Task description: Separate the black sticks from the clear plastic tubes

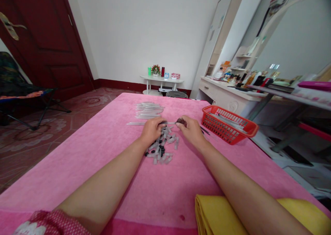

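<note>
My left hand (pixel 154 126) is closed around a thin, pale pen (pixel 170 123) held level above the pink cloth. My right hand (pixel 190 127) pinches its right end, where something dark shows at the fingertips. To the left of my left hand a clear barrel (pixel 134 123) lies in line with the pen; whether it is the same piece I cannot tell. Just below my hands is a loose pile of clear pen caps (pixel 176 143) mixed with small black plugs (pixel 162 149). Beyond my left hand lies a stack of clear pen barrels (pixel 149 110).
A red plastic basket (pixel 224 134) holding thin pale sticks stands at the table's right edge, with dark thin sticks (pixel 205 130) beside it. Folded yellow cloth (pixel 214 212) lies near me, under my right forearm. A dressing table (pixel 224 91) stands to the right.
</note>
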`<state>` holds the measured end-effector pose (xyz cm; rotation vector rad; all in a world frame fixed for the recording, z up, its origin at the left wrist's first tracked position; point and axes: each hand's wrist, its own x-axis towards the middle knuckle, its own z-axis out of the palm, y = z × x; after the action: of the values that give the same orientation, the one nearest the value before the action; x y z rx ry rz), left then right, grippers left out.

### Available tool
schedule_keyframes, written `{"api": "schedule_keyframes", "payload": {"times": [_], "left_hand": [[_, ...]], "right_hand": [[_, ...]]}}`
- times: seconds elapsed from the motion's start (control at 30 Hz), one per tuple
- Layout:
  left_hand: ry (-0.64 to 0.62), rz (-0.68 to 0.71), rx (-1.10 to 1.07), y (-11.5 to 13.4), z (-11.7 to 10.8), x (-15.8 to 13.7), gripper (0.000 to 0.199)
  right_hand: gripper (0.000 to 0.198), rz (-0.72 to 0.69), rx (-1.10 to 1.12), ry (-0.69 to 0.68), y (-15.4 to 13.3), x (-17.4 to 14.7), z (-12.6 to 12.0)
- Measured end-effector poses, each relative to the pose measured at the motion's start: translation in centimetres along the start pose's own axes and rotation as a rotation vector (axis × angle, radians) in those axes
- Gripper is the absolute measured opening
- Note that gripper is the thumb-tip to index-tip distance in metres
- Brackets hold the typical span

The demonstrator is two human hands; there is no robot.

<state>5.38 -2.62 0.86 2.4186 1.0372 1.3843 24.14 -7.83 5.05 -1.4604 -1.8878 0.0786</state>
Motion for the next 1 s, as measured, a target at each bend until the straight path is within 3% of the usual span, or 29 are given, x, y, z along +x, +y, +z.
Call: {"api": "schedule_keyframes", "payload": {"times": [0.13, 0.3, 0.47, 0.63, 0.8, 0.93, 1.0], "left_hand": [[-0.019, 0.023, -0.005, 0.12, 0.00, 0.02, 0.019], [-0.011, 0.010, -0.020, 0.08, 0.09, 0.02, 0.019], [-0.027, 0.018, -0.019, 0.01, 0.20, -0.02, 0.020], [-0.010, 0.000, -0.031, -0.05, 0.21, -0.04, 0.019], [-0.030, 0.018, -0.033, 0.10, 0.06, -0.05, 0.020], [-0.024, -0.006, -0.028, 0.16, 0.00, -0.05, 0.020], [-0.030, -0.001, -0.031, 0.23, -0.02, -0.03, 0.020]], "right_hand": [[0.034, 0.051, -0.054, -0.030, -0.15, -0.06, -0.22], [0.015, 0.031, -0.053, -0.016, -0.23, -0.01, -0.25], [0.034, 0.061, -0.107, -0.049, -0.28, -0.08, -0.26], [0.015, 0.023, -0.082, -0.034, -0.43, -0.08, -0.37], [0.038, 0.051, -0.110, -0.079, -0.59, -0.16, -0.51], [0.021, 0.016, -0.081, -0.047, -0.57, -0.17, -0.48], [0.022, 0.018, -0.104, -0.067, -0.60, -0.18, -0.48]]}}
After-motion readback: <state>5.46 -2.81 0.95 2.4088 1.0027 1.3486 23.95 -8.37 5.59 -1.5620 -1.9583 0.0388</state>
